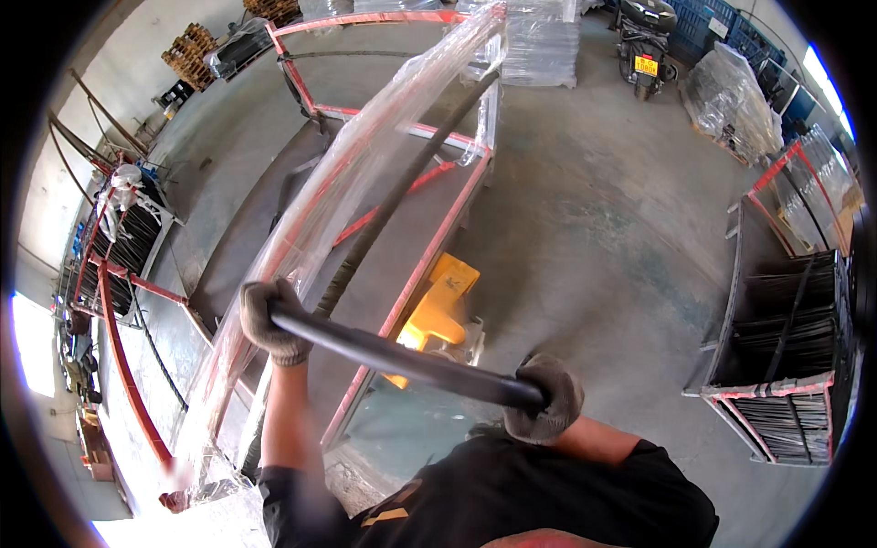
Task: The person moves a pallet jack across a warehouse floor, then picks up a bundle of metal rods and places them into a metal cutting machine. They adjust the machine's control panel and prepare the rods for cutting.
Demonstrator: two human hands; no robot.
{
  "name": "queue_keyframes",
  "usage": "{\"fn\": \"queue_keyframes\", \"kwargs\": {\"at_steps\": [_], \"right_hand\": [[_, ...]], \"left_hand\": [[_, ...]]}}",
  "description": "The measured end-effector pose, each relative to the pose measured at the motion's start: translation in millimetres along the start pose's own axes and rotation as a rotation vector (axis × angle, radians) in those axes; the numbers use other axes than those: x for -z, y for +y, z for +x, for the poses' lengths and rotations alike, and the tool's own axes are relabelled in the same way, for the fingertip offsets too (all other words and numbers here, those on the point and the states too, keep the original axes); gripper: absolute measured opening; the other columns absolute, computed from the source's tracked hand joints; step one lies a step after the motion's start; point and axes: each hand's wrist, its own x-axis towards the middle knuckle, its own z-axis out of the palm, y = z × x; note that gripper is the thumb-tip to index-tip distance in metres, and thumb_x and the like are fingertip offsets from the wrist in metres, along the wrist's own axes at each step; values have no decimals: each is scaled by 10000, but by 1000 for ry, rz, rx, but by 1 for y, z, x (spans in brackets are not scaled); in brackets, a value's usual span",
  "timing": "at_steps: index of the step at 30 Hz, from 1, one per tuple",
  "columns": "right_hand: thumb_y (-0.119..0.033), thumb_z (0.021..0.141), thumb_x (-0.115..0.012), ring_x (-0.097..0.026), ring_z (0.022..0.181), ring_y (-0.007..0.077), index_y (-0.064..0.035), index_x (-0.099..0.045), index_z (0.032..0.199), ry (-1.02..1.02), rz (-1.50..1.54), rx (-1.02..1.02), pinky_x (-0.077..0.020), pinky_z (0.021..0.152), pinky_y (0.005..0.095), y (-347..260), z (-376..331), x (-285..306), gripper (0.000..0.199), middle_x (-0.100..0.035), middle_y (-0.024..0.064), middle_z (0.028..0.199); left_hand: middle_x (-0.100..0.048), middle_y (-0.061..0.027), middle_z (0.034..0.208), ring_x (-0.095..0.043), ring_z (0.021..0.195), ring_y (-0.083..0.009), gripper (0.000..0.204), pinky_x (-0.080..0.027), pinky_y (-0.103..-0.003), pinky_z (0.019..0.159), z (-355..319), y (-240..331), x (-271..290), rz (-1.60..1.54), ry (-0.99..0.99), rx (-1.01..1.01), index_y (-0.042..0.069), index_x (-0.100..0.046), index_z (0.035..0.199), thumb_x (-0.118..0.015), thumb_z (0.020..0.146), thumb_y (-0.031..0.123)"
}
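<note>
Bar (402,359): one, black; lies across the centre of the frame, tilted down toward lower right, an end in each hand.
Left hand (274,321): gloved, fingers curled round the bar's left end; overlaps the film in view, contact cannot be told.
Right hand (545,399): gloved, wrapped round the bar's right end, right of lower centre. Hands: two, well apart.
Bar step (judged): handling the bar two-handed beside the rack; whether lifting or lowering, cannot tell.
Next bar move (judged): calls for both grips kept firm, the ends moved together, and the left end kept from snagging the film.
Rack (463,203): one at centre, red and grey, running from top centre to lower left.
Film (384,110): clear, round the rack's long slanting rail; layers not countable.
Tube (404,196): one, dark, lying lengthwise along the rack, right of the film.
Yellow unit (440,306): one, just right of the rack, centre of frame; partly hidden.
Strips (790,306): black, two loaded stands, far right and far left; single strips too many to count.
Motorbike (639,36): one, upper right.
Bundle (731,96): one, film-wrapped, right of the motorbike.
Pallet stacks (189,52): two visible, upper left.
</note>
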Motion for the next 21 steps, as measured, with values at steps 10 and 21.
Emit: {"fn": "queue_keyframes", "kwargs": {"at_steps": [10,21], "right_hand": [[-92,760,-864,-726,751,274,-1,-716,1047,80,-306,-51,-587,730,361,-1,92,-34,336,-728,141,902],[-80,803,-851,-737,747,318,3,-712,1077,38,-325,-41,-592,713,374,24,167,-203,319,-731,156,908]], "left_hand": [[-522,-89,758,-534,673,-219,235,-470,-330,661,95,-33,-59,11,-7,-41,60,-577,832,-749,816,-100],[-553,-110,766,-557,666,-269,220,-485,-358,648,149,-214,-129,-49,-3,22,65,-579,825,-758,819,-62]]}}
